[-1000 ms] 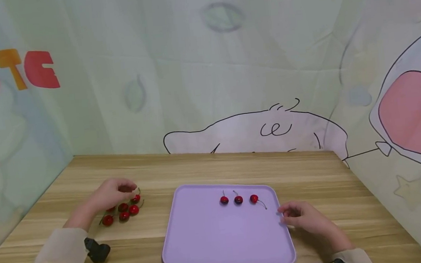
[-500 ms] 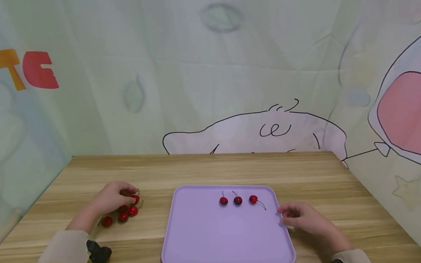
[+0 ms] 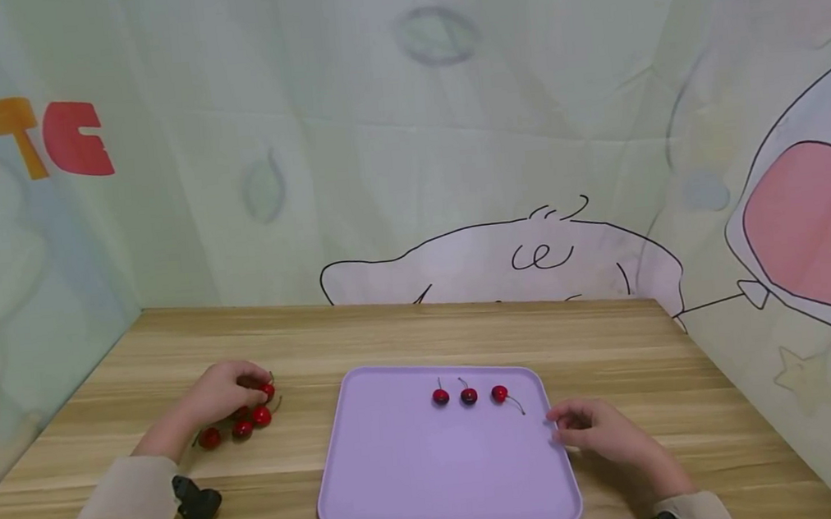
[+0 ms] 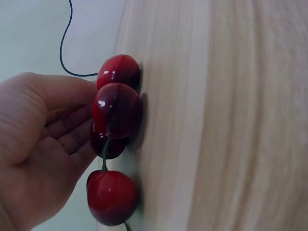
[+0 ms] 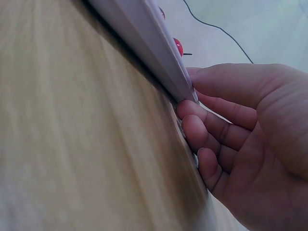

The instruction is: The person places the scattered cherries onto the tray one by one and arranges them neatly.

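Observation:
My left hand (image 3: 225, 390) reaches over a small cluster of cherries on the left of the table, its thumb and fingers pinching the far cherry (image 3: 268, 390). Closer in lie other red cherries (image 3: 242, 430), partly covered by the hand. In the left wrist view several glossy cherries (image 4: 118, 110) overlap in front of the thumb and fingers. A lilac tray (image 3: 441, 471) lies in the middle, with three stemmed cherries (image 3: 469, 397) in a row near its far side. My right hand (image 3: 604, 431) grips the tray's right rim, thumb above and fingers at its underside in the right wrist view.
The wooden table (image 3: 303, 335) meets a printed cloth backdrop (image 3: 405, 145) at its back and sides. Black devices sit at both wrists, one at the left sleeve (image 3: 197, 501). The tray's raised rim stands between the two groups of cherries.
My left hand has lowered slightly onto the far cherry and its fingers have closed round it. The right hand stays at the tray's rim, and the tray's cherries lie as before.

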A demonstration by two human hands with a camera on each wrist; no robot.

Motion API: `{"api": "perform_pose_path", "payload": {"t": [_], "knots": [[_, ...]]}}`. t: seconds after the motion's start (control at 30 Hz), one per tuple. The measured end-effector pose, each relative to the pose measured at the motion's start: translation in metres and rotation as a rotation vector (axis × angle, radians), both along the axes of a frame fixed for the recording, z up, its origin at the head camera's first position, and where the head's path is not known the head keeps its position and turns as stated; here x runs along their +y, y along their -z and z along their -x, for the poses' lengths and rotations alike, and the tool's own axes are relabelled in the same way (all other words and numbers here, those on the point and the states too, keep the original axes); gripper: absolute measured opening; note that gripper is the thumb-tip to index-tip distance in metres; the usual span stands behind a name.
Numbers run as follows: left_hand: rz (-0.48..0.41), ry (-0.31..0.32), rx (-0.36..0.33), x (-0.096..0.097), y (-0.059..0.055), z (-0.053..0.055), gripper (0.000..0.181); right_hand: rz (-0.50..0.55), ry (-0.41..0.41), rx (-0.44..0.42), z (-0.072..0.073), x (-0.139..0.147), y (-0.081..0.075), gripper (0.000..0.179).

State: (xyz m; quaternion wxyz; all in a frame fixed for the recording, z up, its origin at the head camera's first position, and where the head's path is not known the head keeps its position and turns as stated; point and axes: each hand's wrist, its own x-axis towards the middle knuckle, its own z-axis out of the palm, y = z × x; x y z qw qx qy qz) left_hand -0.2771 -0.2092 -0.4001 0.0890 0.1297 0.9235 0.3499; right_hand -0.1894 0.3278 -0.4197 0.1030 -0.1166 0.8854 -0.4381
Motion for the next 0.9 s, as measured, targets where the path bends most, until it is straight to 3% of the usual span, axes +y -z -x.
{"api": "perform_pose_path", "payload": {"t": [0.3, 0.4, 0.6, 0.9], "knots": [[-0.019, -0.032, 0.021, 0.005, -0.005, -0.001, 0.04, -0.004, -0.002, 0.003, 0.0, -0.001, -0.001, 0.032], [-0.008, -0.038, 0.061, 0.011, -0.008, -0.002, 0.039, -0.007, -0.003, 0.008, 0.0, -0.001, -0.001, 0.032], [-0.023, 0.001, 0.162, 0.025, -0.015, -0.001, 0.032, 0.009, 0.003, -0.001, -0.001, -0.002, -0.001, 0.032], [-0.102, 0.049, 0.189, 0.051, -0.029, -0.004, 0.03, 0.012, 0.005, -0.003, -0.001, -0.002, -0.001, 0.032]]}}
